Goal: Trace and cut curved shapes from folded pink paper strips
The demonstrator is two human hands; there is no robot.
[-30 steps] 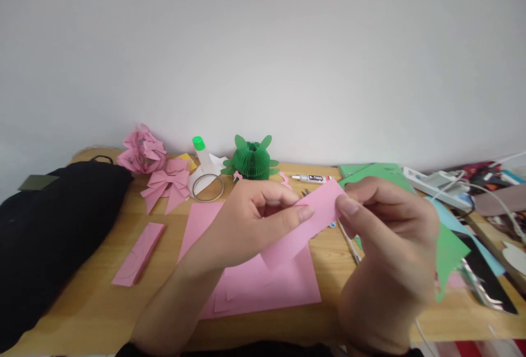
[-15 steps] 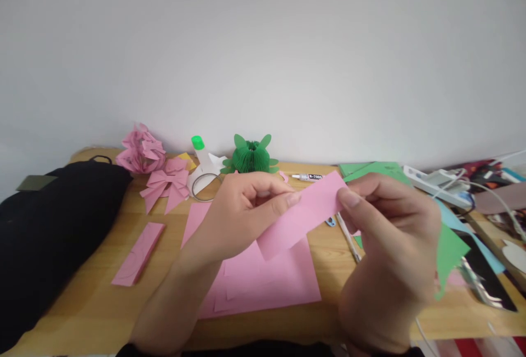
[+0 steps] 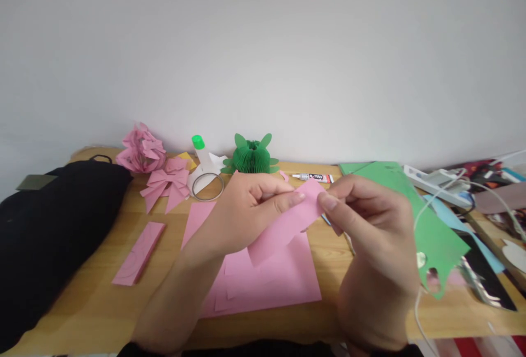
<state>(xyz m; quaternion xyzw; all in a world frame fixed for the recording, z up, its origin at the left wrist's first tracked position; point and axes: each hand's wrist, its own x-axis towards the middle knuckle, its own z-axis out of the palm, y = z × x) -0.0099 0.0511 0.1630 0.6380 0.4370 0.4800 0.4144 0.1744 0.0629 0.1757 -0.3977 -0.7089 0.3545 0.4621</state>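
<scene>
One pink paper strip (image 3: pixel 283 229) is held aloft, slanting, in front of the green honeycomb-paper figure (image 3: pixel 251 160), on the person's side of it. Two hands pinch it: the left hand (image 3: pixel 249 212) along its upper edge, the right hand (image 3: pixel 372 231) at its far end, thumb on top. Uneven thumb pressure would probably crease it askew; pulling the hands apart could tear it or let an edge slip.

Under the strip lie pink paper sheets (image 3: pixel 283 288), at least two; overlap hides the exact count. Left of the figure come one green-capped glue stick (image 3: pixel 198 142), one tape roll (image 3: pixel 205 199), one paper bow (image 3: pixel 167 182) and one crumpled pink paper flower (image 3: pixel 142 149); nearer the person on that side, one pink paper block (image 3: pixel 139 253) with drawn curves. Right of the figure: one glue tube (image 3: pixel 312 178), then green paper (image 3: pixel 441 242), sheets uncountable.
</scene>
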